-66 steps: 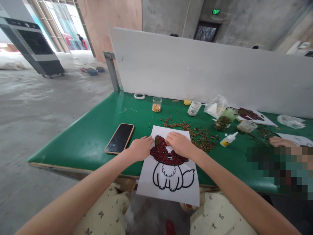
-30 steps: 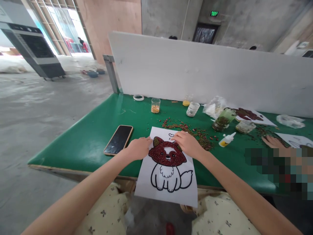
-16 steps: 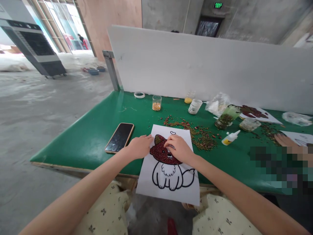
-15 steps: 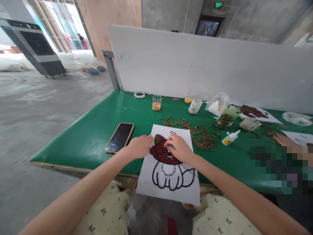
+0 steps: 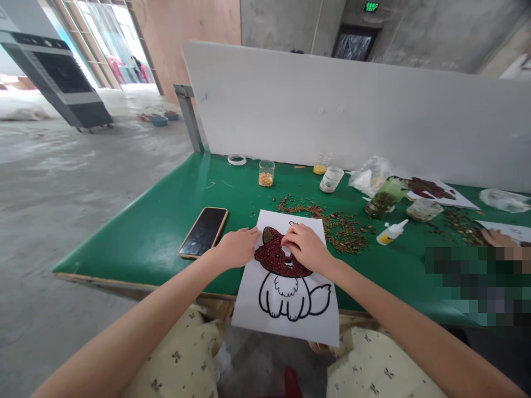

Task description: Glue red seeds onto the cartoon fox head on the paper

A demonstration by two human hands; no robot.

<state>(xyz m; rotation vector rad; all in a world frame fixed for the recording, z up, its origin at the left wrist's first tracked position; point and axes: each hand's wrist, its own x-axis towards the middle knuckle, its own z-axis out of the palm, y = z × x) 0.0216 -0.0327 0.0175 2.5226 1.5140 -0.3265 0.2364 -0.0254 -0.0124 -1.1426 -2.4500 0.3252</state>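
Observation:
A sheet of white paper [image 5: 249,312] with a black-outlined fox drawing lies before me, its lower end jutting past the table edge. Dark red beans [image 5: 271,260] cover the fox's head, and greenish beans fill one ear [image 5: 269,236]. My left hand [image 5: 238,247] rests flat with fingers stretched over the paper's left edge. Over the right side of the fox's head, my right hand [image 5: 305,246] has its fingers bent and pinched together. Whatever is between those fingertips is too small or hidden to make out. The body and tail of the drawing are bare paper.
Loose beans [image 5: 344,232] are scattered right of the paper, near a glue bottle [image 5: 390,233]. A phone [image 5: 203,232] lies left. Behind stand a cup of corn kernels [image 5: 266,174] and a tipped green cup [image 5: 385,197]. Another person's hand [image 5: 504,241] is at far right.
My right hand has shifted slightly right and up over the fox's head, its fingers more curled. My left hand has stayed put. The other person's hand has moved a little to the right.

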